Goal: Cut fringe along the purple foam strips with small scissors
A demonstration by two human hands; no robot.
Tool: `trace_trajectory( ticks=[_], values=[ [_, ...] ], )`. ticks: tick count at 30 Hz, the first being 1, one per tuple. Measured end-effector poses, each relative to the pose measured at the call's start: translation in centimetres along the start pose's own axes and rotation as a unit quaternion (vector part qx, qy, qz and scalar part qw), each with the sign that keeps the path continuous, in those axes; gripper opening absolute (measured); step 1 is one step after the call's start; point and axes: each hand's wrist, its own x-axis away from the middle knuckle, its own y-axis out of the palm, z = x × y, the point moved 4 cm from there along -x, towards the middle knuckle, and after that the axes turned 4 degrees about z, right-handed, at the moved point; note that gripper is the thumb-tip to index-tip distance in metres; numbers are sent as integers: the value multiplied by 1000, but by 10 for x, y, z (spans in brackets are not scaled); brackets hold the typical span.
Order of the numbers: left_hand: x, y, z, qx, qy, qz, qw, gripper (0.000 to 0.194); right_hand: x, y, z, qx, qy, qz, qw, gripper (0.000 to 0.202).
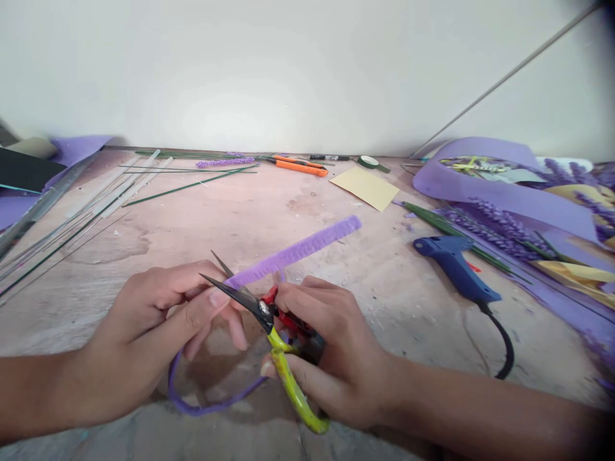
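Note:
My left hand (pixel 177 314) pinches a long purple strip (pixel 302 250), which looks like crepe paper or felt with small cuts along one edge. One end of the strip stretches up and to the right; a narrow purple loop (pixel 206 406) hangs below my hands. In my right hand (pixel 331 339) are scissors (pixel 293 384) with a yellow-green handle, a red part and dark blades. The blades are parted and lie across the strip close to my left thumb. Some of my right fingers are hidden behind the handles.
A blue glue gun (pixel 451 262) with a black cord lies to the right, near purple flower stems (pixel 500 230) and purple sheets (pixel 509 186). Toward the wall are an orange cutter knife (pixel 300 166), a yellow paper (pixel 365 187) and green tape (pixel 368 162). Thin wires and clear sticks (pixel 129 186) lie left.

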Motion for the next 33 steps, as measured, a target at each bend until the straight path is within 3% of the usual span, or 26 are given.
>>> trace_trajectory(
  ticks=[8,15,22,29,33],
  values=[
    [0,3,-3,12,-21,-22,999,35,2,0,2,4,7,-26,1000,27],
    [2,0,-3,2,1,-9,1000,35,4,1,3,-6,2,-22,1000,31],
    [-2,3,4,-30,30,-46,998,30,2,1,2,-8,-1,-32,999,27],
    [3,2,-9,-7,-37,-25,999,32,3,0,0,6,-18,-1,1000,29],
    [3,2,-10,3,-41,-14,999,30,3,0,2,0,-1,-3,1000,30]
  ],
)
